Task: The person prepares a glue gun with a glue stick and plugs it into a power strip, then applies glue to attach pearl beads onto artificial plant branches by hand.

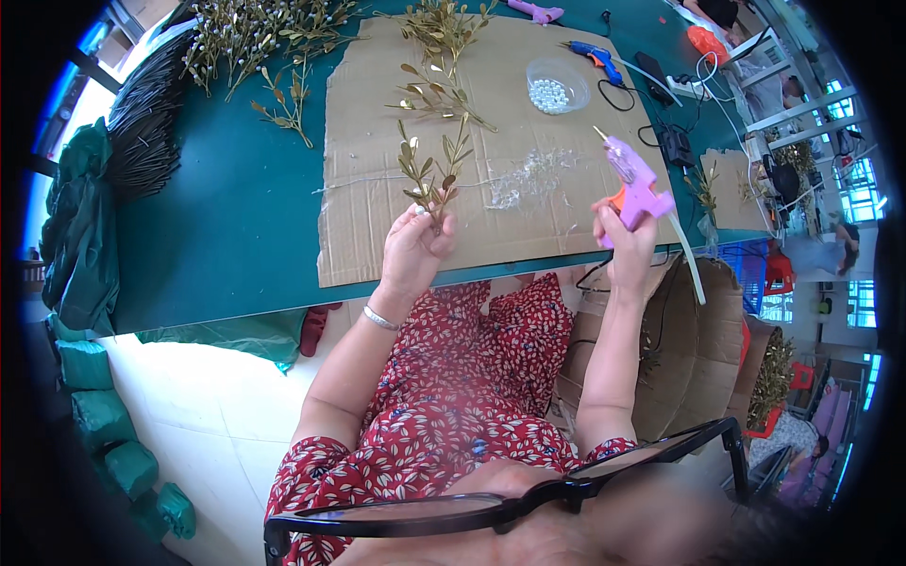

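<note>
My left hand [415, 243] pinches the stem end of a gold-green artificial leaf sprig [444, 174] above the cardboard sheet. A small white bead [420, 211] shows at its fingertips. In my right hand [625, 236] is a pink hot glue gun [638, 184] with an orange trigger, its nozzle pointing up and to the left, apart from the sprig. A pale glue stick [690, 259] sticks out of the gun's back end. Beyond the hands, a clear round tub [557, 87] holds many white pearl beads [548, 95].
Cardboard [377, 123] covers part of the green table [217, 226], with strings of dried glue [533, 177] on it. More sprigs [444, 94] lie farther back. Beaded sprigs [245, 47] and dark stems [146, 118] pile at left. A blue glue gun [596, 58] and cords sit at right.
</note>
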Motion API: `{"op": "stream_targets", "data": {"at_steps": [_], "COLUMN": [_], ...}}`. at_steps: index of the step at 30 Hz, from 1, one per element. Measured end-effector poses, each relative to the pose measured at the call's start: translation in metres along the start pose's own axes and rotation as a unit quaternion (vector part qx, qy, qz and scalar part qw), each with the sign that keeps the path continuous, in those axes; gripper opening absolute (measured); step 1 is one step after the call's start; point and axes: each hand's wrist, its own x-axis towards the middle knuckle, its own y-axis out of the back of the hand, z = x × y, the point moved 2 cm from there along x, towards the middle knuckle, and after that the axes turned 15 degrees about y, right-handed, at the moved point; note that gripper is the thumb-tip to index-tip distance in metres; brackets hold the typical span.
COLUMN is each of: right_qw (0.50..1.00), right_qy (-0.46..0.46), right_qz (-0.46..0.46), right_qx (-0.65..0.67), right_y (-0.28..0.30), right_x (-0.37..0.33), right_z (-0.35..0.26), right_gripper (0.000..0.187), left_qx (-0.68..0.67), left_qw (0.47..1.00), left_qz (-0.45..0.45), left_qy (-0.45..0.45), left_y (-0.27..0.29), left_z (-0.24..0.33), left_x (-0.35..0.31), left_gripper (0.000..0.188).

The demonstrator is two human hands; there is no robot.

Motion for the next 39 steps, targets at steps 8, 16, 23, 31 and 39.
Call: {"op": "stream_targets", "data": {"at_steps": [8, 16, 23, 31, 39], "right_qw": [0.972, 0.966, 0.967, 0.974, 0.976], "right_qy": [-0.119, -0.149, -0.151, -0.133, -0.133], "right_qz": [-0.096, -0.128, -0.133, -0.137, -0.137], "right_qx": [0.179, 0.165, 0.154, 0.124, 0.104], "right_y": [-0.029, -0.042, -0.045, -0.045, -0.045], "right_x": [-0.069, -0.077, -0.079, -0.078, -0.075], "right_z": [-0.025, -0.027, -0.026, -0.027, -0.028], "right_gripper": [0.031, 0.019, 0.018, 0.021, 0.018], "left_qx": [0.049, 0.114, 0.129, 0.131, 0.139], "left_qw": [0.997, 0.99, 0.989, 0.987, 0.987], "left_qz": [0.016, 0.037, 0.038, 0.055, 0.047], "left_qy": [-0.058, -0.068, -0.059, -0.07, -0.062], "left_y": [-0.006, -0.011, -0.013, -0.011, -0.01], "left_z": [-0.005, -0.005, -0.005, -0.007, -0.006], "left_x": [0.004, 0.002, 0.003, 0.003, 0.002], "left_gripper": [0.028, 0.033, 0.034, 0.033, 0.036]}}
